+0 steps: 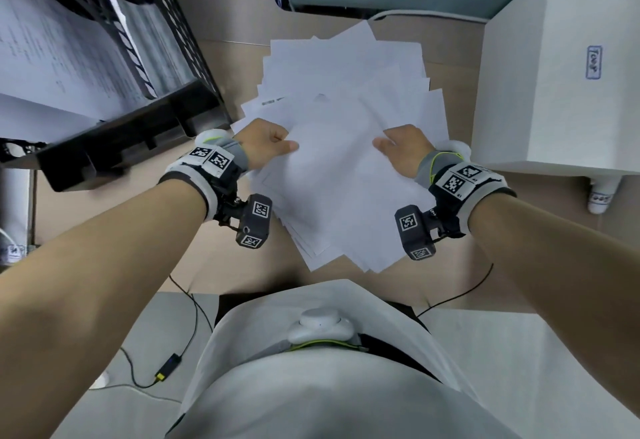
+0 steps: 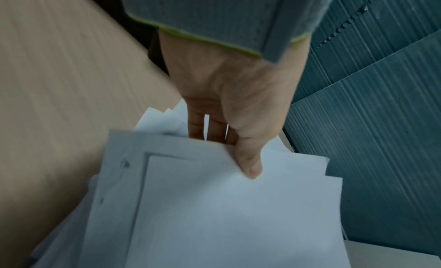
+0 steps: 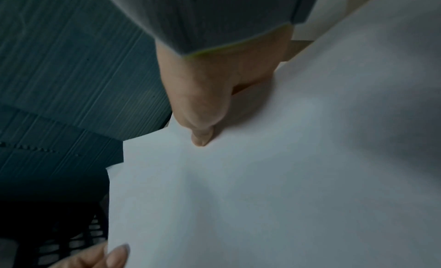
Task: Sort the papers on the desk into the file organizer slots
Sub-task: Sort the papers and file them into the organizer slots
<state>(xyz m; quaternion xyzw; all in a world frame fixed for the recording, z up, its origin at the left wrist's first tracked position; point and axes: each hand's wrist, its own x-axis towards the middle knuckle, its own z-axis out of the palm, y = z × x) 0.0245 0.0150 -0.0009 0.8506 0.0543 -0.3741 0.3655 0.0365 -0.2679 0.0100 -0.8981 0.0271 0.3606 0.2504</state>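
I see left hand [image 1: 266,145] pinching papers [image 1: 343,175] | right hand [image 1: 403,149] pinching opposite edge | organizer [image 1: 114,92] beyond left fingers

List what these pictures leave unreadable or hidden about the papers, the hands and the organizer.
- Head view: print on the papers too small to read.
- Left wrist view: left hand fingers hidden under the sheets.
- Right wrist view: right hand fingers hidden below paper.
- Head view: file organizer cut off by the frame edge.
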